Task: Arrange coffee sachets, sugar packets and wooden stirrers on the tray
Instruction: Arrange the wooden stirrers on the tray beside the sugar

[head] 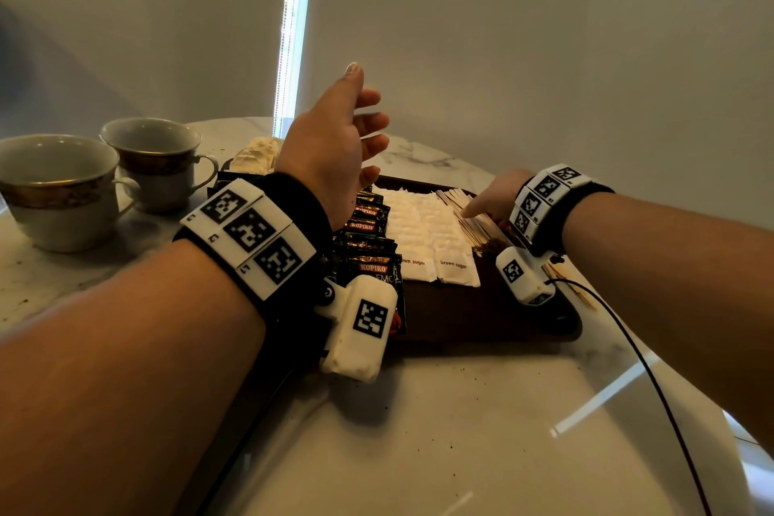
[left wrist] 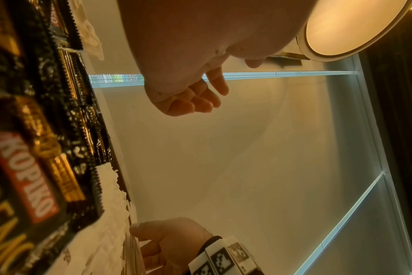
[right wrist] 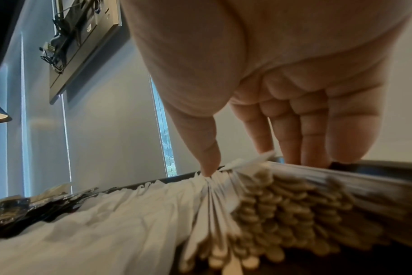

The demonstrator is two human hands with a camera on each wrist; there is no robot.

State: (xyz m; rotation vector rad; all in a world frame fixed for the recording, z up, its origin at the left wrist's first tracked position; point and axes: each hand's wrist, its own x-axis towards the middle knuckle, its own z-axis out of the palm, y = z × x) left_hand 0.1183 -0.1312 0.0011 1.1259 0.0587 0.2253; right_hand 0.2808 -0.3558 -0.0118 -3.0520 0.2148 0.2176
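A dark brown tray lies on the table. On it, from left to right, are a row of black Kopiko coffee sachets, white brown-sugar packets and a bundle of paper-wrapped wooden stirrers. My left hand hovers above the tray's left part, its fingers relaxed and holding nothing. My right hand is down on the stirrers. Its thumb touches the bundle's left side and its straight fingers stand along the right side. The sugar packets lie just left of the thumb.
Two gold-banded cups stand on the marble table to the left. A heap of pale packets sits behind the tray's far left corner. A black cable runs from my right wrist across the table.
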